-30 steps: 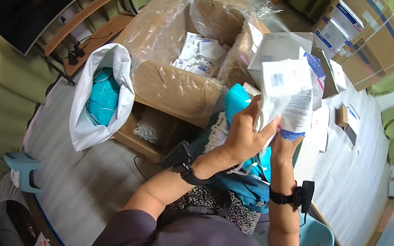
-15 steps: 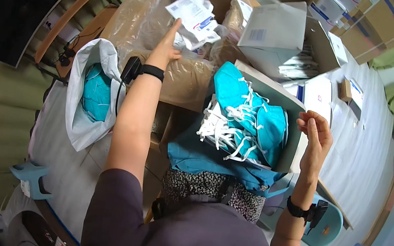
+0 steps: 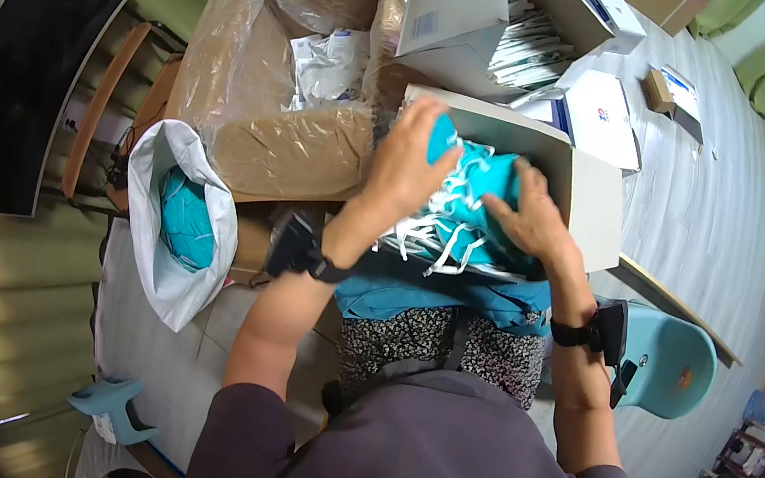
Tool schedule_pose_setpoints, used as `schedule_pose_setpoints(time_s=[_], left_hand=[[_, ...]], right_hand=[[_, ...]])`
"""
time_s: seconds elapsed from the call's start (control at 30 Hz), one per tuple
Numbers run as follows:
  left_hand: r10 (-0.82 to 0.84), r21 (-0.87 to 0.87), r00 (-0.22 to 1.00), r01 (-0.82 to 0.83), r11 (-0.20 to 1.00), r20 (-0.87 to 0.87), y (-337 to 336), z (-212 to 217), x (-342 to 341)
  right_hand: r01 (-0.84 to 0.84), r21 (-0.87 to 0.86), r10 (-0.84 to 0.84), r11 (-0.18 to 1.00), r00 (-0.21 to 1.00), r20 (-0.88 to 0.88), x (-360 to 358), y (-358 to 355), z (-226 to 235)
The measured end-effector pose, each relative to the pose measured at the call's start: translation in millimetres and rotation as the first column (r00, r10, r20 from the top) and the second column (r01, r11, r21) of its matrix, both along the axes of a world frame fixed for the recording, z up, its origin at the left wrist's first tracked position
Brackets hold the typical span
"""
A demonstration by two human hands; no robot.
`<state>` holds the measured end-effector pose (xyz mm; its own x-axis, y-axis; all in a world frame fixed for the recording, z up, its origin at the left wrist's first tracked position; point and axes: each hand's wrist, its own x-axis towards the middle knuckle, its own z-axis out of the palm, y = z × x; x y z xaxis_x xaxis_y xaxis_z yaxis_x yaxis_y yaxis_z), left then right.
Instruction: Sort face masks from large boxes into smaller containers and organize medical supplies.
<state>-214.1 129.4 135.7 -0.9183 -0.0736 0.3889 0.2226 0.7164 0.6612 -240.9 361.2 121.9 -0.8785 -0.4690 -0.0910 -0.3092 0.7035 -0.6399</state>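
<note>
Since half a second earlier, the left hand [image 3: 409, 167] has been drawn back from the plastic-lined cardboard carton [image 3: 273, 77] and laid on the heap of teal masks with white ties [image 3: 464, 213], and the right hand [image 3: 533, 223] has been lowered from beside the box onto the same heap. At the far left a dark screen [image 3: 28, 82] is seen against the wall, and beside it a white plastic bag [image 3: 179, 210] with teal fabric inside is stood open on the table. The carton next to it is lined with clear film, and flat white packets [image 3: 329, 63] are seen lying in it. Both hands are held spread, palms down and fingers splayed, pressed on top of the masks; nothing is pinched. The masks are piled in the lap, partly inside a shallow white box [image 3: 594, 195] that is tilted toward the body. The pile is probably best kept flat and squared under even pressure from both palms, so that loose ties are not snagged on the box rim. Farther right, more white cartons [image 3: 605, 114] are scattered over the pale table surface [image 3: 727, 219], and a light blue chair [image 3: 678, 364] is seen just below the table's edge. Green upholstery is visible at the upper right rim of the room, and a wooden chair is placed behind the carton at the left.
</note>
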Motion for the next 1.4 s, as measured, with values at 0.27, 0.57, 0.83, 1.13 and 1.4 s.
schedule_pose_setpoints(time_s=[0.27,0.57,0.83,1.13,1.4], left_hand=[[-0.264,0.032,0.795,0.295,0.955,0.546,45,-7,68],[-0.120,-0.298,0.843,0.313,0.902,0.524,57,-33,105],[-0.179,-0.334,0.839,0.388,0.859,0.513,81,-32,130],[-0.230,-0.255,0.836,0.395,0.883,0.498,78,-11,134],[-0.147,-0.285,0.954,0.222,0.932,0.263,74,-18,112]], right_hand=[[-0.467,0.008,0.465,0.884,0.882,0.077,63,22,16],[-0.486,0.109,0.491,0.867,0.871,-0.022,82,27,29],[-0.218,0.136,0.245,0.966,0.941,-0.233,38,13,53],[-0.345,0.418,0.252,0.840,0.931,0.263,10,-11,-2],[-0.574,0.055,0.576,0.817,0.816,-0.042,80,14,55]])
